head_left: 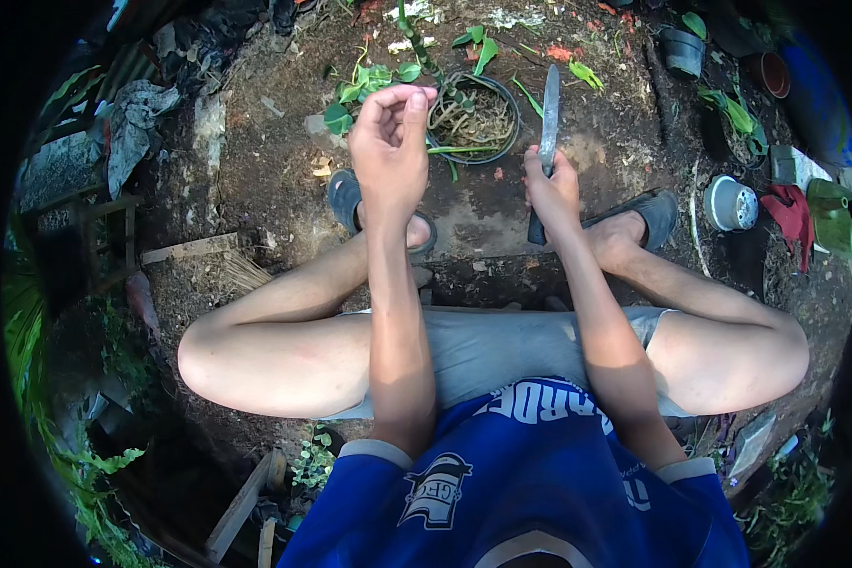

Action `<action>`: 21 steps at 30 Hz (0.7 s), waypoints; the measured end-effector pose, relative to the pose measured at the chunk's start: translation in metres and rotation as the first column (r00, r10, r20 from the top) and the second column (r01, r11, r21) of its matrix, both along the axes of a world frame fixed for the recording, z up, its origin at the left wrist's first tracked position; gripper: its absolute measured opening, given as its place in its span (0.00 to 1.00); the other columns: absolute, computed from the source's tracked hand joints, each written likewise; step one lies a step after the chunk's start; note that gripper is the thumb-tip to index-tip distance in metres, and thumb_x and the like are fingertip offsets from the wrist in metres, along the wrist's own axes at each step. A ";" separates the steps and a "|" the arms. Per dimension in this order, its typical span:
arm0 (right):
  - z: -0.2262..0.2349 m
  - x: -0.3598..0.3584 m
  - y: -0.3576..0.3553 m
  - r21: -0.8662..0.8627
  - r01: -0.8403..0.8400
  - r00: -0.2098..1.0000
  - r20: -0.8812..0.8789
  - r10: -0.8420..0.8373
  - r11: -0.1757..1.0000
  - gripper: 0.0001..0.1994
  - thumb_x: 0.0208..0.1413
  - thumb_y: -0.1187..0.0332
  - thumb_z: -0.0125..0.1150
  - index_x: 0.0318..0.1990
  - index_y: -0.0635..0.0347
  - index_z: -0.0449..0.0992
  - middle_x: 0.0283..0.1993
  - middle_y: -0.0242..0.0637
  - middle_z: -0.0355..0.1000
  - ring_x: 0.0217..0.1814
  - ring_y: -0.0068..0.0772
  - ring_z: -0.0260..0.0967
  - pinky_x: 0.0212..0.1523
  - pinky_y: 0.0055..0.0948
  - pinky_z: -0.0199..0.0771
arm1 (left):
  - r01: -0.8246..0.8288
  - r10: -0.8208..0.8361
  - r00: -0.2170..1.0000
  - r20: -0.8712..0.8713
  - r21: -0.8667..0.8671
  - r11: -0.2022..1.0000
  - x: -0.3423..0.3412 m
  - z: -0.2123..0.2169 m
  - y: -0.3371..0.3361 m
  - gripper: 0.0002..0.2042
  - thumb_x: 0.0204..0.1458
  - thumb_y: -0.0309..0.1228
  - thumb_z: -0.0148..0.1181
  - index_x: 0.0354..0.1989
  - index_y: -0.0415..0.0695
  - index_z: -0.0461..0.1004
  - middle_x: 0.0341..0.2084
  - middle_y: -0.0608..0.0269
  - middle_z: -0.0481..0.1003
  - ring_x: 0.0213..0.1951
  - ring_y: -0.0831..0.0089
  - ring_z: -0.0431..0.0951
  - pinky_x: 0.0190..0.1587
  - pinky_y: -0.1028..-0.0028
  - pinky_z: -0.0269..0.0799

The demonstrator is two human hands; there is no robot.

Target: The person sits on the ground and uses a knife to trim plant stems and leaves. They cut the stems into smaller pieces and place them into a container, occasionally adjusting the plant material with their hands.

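Person seated low over bare soil, knees wide, sandals on. Right hand (553, 192) clenched around the handle of a long knife (548, 118); blade points up and away, tip near the rim of a round black pot (507, 102) holding tangled roots. Left hand (389, 142) raised just above the pot's near-left rim, fingers (415, 112) curled in toward the thumb, pinching loosely; cannot tell whether anything sits between them. Leafy green cuttings (369, 83) lie beside the pot.
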State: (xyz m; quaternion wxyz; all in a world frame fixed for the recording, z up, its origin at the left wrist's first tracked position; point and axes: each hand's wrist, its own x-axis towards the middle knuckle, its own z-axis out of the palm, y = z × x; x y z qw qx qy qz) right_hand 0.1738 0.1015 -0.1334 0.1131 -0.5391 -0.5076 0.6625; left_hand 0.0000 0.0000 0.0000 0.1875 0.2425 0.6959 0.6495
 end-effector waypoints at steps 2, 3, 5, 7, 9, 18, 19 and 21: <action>-0.017 0.005 0.005 0.190 -0.052 0.981 0.194 0.014 0.980 0.18 0.63 0.53 0.64 0.48 0.59 0.79 0.32 0.37 0.79 0.35 0.35 0.78 0.43 0.38 0.76 | 0.232 -0.223 0.972 -0.074 0.176 0.957 0.030 0.048 -0.006 0.08 0.66 0.27 0.63 0.46 0.35 0.76 0.40 0.54 0.82 0.44 0.67 0.82 0.49 0.68 0.79; -0.025 -0.009 -0.012 0.181 -0.043 0.987 0.162 0.013 0.983 0.18 0.63 0.54 0.64 0.47 0.60 0.79 0.31 0.37 0.79 0.36 0.36 0.78 0.43 0.39 0.76 | 0.373 -0.353 0.927 -0.128 0.217 0.902 0.033 0.079 -0.021 0.07 0.66 0.27 0.62 0.45 0.36 0.75 0.38 0.52 0.81 0.44 0.63 0.81 0.51 0.63 0.80; -0.033 -0.004 -0.010 0.188 -0.021 0.980 0.199 -0.018 0.982 0.17 0.63 0.55 0.63 0.46 0.61 0.79 0.31 0.37 0.78 0.36 0.36 0.78 0.44 0.40 0.76 | 0.593 -0.501 0.805 -0.319 0.391 0.704 0.048 0.116 -0.019 0.10 0.62 0.31 0.66 0.41 0.36 0.76 0.36 0.50 0.81 0.37 0.62 0.81 0.45 0.61 0.81; -0.031 -0.001 -0.006 0.199 -0.075 0.980 0.198 0.035 0.977 0.16 0.63 0.55 0.62 0.45 0.60 0.79 0.30 0.37 0.78 0.33 0.34 0.78 0.40 0.39 0.76 | 0.668 -0.532 0.741 -0.410 0.363 0.650 0.051 0.143 -0.018 0.12 0.58 0.34 0.70 0.39 0.37 0.77 0.35 0.51 0.81 0.33 0.61 0.81 0.41 0.61 0.81; -0.022 -0.001 0.000 0.164 -0.081 0.981 0.190 0.049 0.983 0.16 0.64 0.56 0.62 0.45 0.60 0.79 0.29 0.36 0.78 0.30 0.32 0.77 0.36 0.37 0.76 | 0.747 -0.563 0.654 -0.505 0.316 0.585 0.044 0.157 -0.016 0.13 0.56 0.35 0.72 0.39 0.39 0.78 0.35 0.53 0.82 0.31 0.62 0.82 0.39 0.61 0.80; -0.001 0.006 0.017 0.141 -0.056 0.987 0.157 0.033 0.988 0.16 0.68 0.54 0.62 0.47 0.59 0.73 0.27 0.28 0.70 0.23 0.20 0.67 0.23 0.25 0.68 | 0.621 -0.527 0.782 -0.334 0.337 0.707 0.044 0.137 -0.032 0.14 0.61 0.37 0.68 0.45 0.38 0.77 0.30 0.58 0.80 0.30 0.66 0.81 0.34 0.66 0.80; -0.002 0.007 0.020 0.174 -0.071 0.991 0.127 0.050 0.982 0.16 0.68 0.54 0.62 0.47 0.59 0.73 0.27 0.28 0.70 0.23 0.20 0.67 0.23 0.25 0.68 | 0.566 -0.496 0.824 -0.273 0.377 0.733 0.042 0.115 -0.030 0.14 0.63 0.36 0.66 0.46 0.37 0.77 0.31 0.57 0.80 0.31 0.68 0.81 0.35 0.68 0.80; -0.010 0.004 0.021 0.091 0.040 0.999 0.031 -0.043 0.995 0.14 0.69 0.57 0.61 0.47 0.59 0.73 0.26 0.27 0.69 0.22 0.20 0.65 0.22 0.25 0.67 | 0.324 -0.323 0.945 -0.051 0.276 0.905 0.036 0.064 -0.028 0.12 0.67 0.33 0.62 0.49 0.35 0.76 0.31 0.57 0.80 0.32 0.73 0.81 0.36 0.72 0.81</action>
